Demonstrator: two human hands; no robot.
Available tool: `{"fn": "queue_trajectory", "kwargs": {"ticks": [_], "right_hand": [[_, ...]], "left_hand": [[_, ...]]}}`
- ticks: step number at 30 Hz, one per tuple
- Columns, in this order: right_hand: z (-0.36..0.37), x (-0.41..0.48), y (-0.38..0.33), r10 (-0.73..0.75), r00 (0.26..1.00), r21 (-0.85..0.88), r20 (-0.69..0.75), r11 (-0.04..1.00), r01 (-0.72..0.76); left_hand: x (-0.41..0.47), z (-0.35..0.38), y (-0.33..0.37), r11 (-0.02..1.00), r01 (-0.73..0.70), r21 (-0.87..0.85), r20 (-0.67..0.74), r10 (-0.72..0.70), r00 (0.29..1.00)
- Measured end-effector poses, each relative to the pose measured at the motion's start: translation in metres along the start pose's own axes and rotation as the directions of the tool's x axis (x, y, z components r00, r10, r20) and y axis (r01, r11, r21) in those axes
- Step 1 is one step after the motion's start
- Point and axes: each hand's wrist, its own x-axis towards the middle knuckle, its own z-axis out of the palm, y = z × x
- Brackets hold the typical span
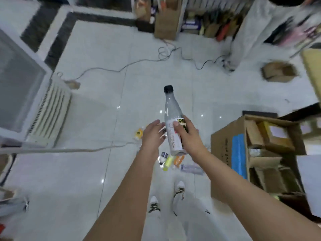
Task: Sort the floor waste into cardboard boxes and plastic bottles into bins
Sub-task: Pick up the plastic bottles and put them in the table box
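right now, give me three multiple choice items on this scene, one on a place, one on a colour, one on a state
1. Where is the big box?
A. at the person's left
B. at the person's right
C. up on a shelf

2. What colour is the cap of the bottle?
A. red
B. white
C. black

3. What is the right hand doing?
A. holding the bottle
B. hanging empty
C. resting on the big box

Answers:
1 B: it stands on the floor, right of the right arm.
2 C: the cap shows black against the pale tiles.
3 A: its thumb and fingers curl round the bottle's labelled part.
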Motion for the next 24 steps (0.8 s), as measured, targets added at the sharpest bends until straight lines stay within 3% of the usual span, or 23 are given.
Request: {"fn": "queue_trajectory", "kwargs": {"ticks": [5, 11, 17, 24], "right_hand": [[-0.096, -0.061, -0.110, -0.214, 0.948, 0.014, -0.236, 0.975, 0.224], [-0.216, -0.129, -0.163, -0.329, 0.803, -0.036, -0.497, 0.932, 0.360], [-0.305, -0.206, -0.133, -0.253, 0.667, -0.016, -0.701, 0.940, 0.340], [-0.394, -0.254, -0.060, 0.009, 0.601, 0.253, -0.799, 0.912, 0.322]], "left_hand": [[-0.083, 0.130, 0.083, 0.975, -0.220, 0.035, 0.323, 0.198, 0.925], [-0.152, 0.250, 0.085, 0.907, -0.384, 0.175, 0.603, 0.209, 0.770], [-0.206, 0.329, 0.023, 0.827, -0.465, 0.317, 0.780, 0.051, 0.624], [-0.233, 0.383, -0.056, 0.751, -0.495, 0.437, 0.784, -0.048, 0.619]]}}
